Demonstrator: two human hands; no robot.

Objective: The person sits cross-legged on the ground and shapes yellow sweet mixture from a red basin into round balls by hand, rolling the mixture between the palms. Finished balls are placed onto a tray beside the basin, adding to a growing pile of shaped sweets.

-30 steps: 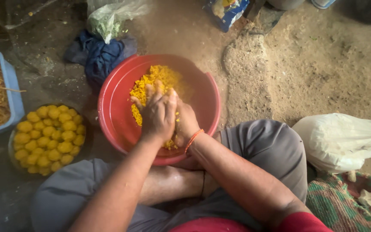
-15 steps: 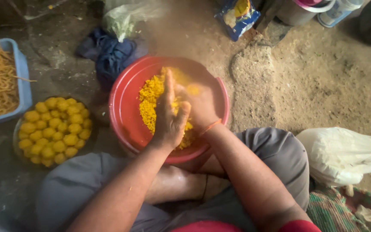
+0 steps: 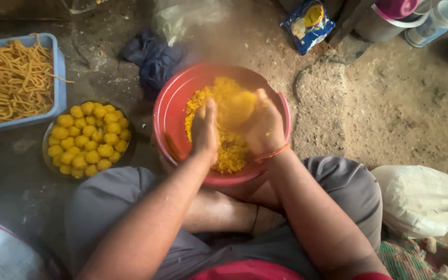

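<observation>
A red plastic basin [image 3: 172, 111] stands on the ground between my knees, part filled with a crumbly yellow mixture [image 3: 229, 150]. Over it my left hand [image 3: 205, 127] and my right hand [image 3: 265, 127] face each other, palms inward. Together they cup and press a lump of the yellow mixture [image 3: 236, 107] between them. An orange thread circles my right wrist. I sit cross-legged in grey trousers.
A round plate of yellow balls [image 3: 86, 140] lies to the left of the basin. A blue tray of yellow fried strands [image 3: 11, 83] sits at far left. A dark blue cloth [image 3: 154, 57], a snack packet [image 3: 307, 23], containers [image 3: 416, 18] and a white bag [image 3: 421, 199] lie around.
My hands were pressed down in the mixture a second ago. They have since come up and apart, holding a lump between the palms above the basin.
</observation>
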